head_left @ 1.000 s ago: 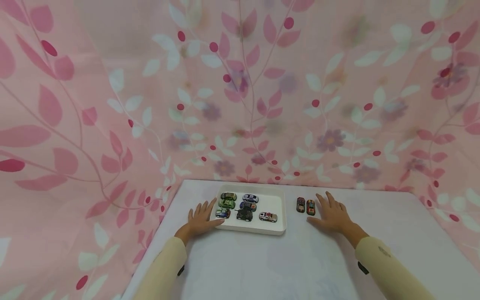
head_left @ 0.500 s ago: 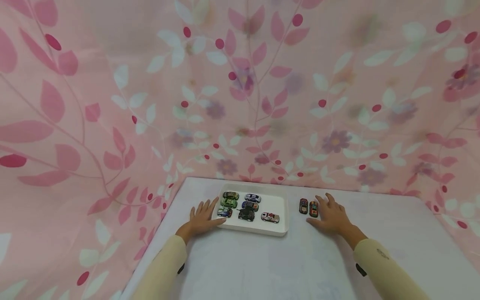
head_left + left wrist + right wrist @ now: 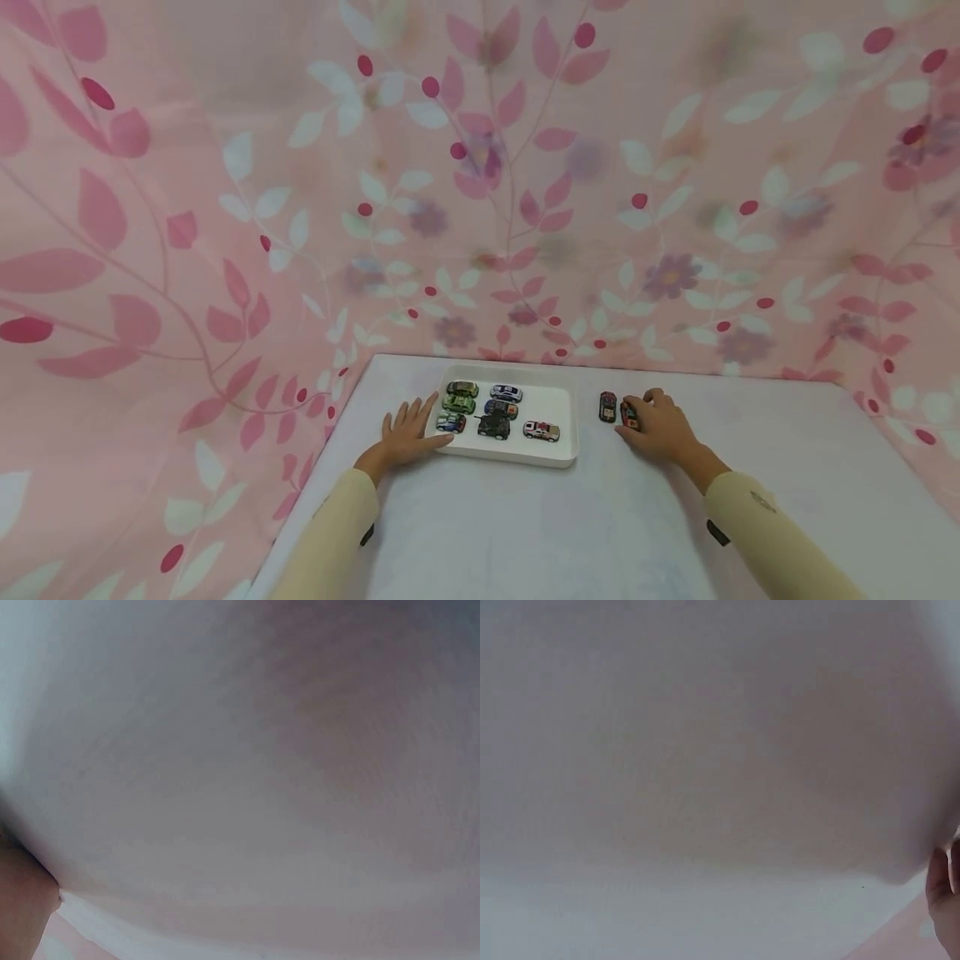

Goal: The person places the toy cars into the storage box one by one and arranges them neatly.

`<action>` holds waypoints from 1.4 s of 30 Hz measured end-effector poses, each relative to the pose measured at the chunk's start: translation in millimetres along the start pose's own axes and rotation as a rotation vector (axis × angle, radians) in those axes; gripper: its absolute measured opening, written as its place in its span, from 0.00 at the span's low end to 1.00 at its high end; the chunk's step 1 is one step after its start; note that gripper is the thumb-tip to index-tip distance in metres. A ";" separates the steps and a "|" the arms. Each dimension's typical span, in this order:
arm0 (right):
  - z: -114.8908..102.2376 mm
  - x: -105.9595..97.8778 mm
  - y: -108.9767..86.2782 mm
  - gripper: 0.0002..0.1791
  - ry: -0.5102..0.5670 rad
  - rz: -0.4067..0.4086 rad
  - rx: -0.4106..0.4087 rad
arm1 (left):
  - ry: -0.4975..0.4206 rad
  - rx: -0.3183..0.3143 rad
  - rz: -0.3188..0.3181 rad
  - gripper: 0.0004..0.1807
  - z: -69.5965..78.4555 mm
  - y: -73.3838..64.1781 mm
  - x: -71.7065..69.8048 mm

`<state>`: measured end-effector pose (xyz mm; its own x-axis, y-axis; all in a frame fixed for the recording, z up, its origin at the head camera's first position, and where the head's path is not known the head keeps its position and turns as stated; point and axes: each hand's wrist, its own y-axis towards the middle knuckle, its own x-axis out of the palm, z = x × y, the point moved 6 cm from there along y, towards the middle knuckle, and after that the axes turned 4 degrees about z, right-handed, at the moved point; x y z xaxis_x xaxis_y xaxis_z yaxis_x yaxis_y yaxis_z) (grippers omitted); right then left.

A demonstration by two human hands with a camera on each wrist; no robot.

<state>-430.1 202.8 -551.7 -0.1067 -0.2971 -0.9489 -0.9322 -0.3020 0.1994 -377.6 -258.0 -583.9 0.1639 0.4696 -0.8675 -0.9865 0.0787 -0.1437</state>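
Observation:
In the head view my right hand (image 3: 663, 427) pinches a red and green toy car (image 3: 630, 415) between its thumb and fingers; the hand covers part of it. Just left of it a dark red toy car (image 3: 607, 407) lies on the table. Fingers spread, my left hand (image 3: 405, 435) rests at the left edge of a white tray (image 3: 555, 460). Several toy cars are in the tray, among them a white one (image 3: 541, 431), a bright green one (image 3: 458, 403) and a black tank-like one (image 3: 493, 426). Each wrist view shows only a bit of hand at its edge.
A white cloth covers the table (image 3: 540, 533). Behind it and on the left hangs a pink curtain (image 3: 480, 250) with a leaf and flower print. The tray stands near the table's back edge.
My right hand's fingers have closed in on the right-hand toy car, where they were spread beside it before. My left hand keeps its place at the tray.

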 end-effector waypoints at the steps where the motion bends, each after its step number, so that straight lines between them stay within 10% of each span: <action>1: 0.7 -0.3 0.4 0.30 0.028 -0.012 0.010 | -0.006 0.002 0.007 0.57 -0.3 0.1 -0.5; 7: 6.8 -5.2 8.0 0.27 0.243 -0.095 0.121 | 0.021 -0.008 0.011 0.58 -7.0 7.8 0.4; 19: 15.4 -20.2 2.8 0.22 0.128 -0.183 0.109 | -0.014 -0.004 -0.014 0.56 -5.1 3.7 -0.8; 24: 9.4 -20.9 2.2 0.24 0.160 -0.097 0.098 | -0.010 0.007 -0.023 0.58 -7.0 2.5 3.0; 33: -35.6 -37.0 28.4 0.23 0.184 0.079 0.053 | -0.021 0.018 -0.004 0.58 -8.4 -1.0 1.4; 42: -92.6 -29.2 43.7 0.26 0.250 0.080 0.066 | -0.031 0.021 0.001 0.58 -2.4 0.9 3.5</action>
<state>-435.7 114.5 -492.6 -0.1000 -0.5347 -0.8391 -0.9458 -0.2109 0.2471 -378.0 -258.4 -588.2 0.1634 0.4970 -0.8522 -0.9864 0.0962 -0.1330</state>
